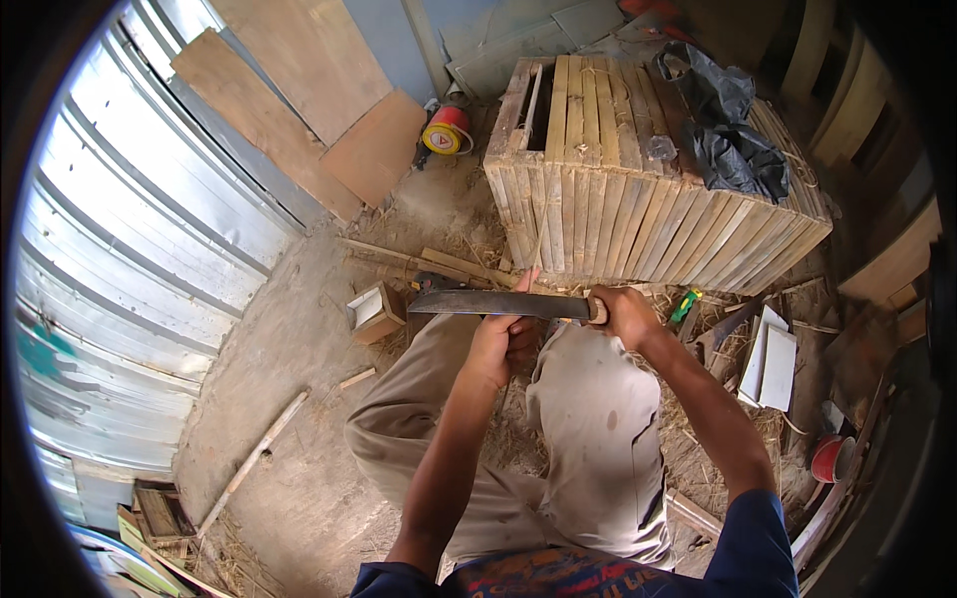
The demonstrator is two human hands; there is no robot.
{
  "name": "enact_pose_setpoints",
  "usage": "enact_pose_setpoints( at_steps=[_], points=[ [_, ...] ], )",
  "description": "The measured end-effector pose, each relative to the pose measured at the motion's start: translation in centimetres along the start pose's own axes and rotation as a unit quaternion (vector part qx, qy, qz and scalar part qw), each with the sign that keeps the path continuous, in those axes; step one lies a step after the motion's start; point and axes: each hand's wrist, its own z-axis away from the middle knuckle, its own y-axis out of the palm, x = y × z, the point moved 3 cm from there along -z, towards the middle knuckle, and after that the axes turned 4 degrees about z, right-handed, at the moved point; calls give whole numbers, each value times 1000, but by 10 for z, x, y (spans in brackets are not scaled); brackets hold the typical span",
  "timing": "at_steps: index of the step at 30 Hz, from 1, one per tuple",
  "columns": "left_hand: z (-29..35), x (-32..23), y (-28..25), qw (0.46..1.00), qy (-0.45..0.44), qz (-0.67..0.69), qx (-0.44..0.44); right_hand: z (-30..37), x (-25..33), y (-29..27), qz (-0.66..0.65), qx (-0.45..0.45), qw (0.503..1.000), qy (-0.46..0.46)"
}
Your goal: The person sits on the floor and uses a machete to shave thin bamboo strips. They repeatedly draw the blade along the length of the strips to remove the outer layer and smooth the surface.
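Gripping the machete (pixel 503 303), the fingers of the right hand (pixel 626 315) held it near the knees (pixel 598 374), across the left hand (pixel 494 349), whose hold I couldn't tell; a slip could have cut that hand.

Dark-grey blade (pixel 488 303), tan handle (pixel 598 310)

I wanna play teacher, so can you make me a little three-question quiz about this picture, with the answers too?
1. Which hand grips the handle of the knife?
2. True or false: the black plastic lies on the floor.
3. What colour are the trousers? A) red B) beige C) black

Key:
1. The right hand.
2. False: it lies on top of the wooden crate.
3. B.
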Motion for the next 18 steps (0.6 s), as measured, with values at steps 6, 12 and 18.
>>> enact_pose_setpoints(
  at_steps=[6, 12, 18],
  points=[
    [1, 9, -6, 998, 0, -43, -47, -2, 5, -2, 43, 26, 999, -13],
    [34, 14, 2, 993, 4, -92, -76, 15, 14, -17, 32, -14, 999, -36],
    [56, 17, 6, 989, 37, -112, -85, 16, 26, -34, 67, -64, 988, -125]
  ],
)
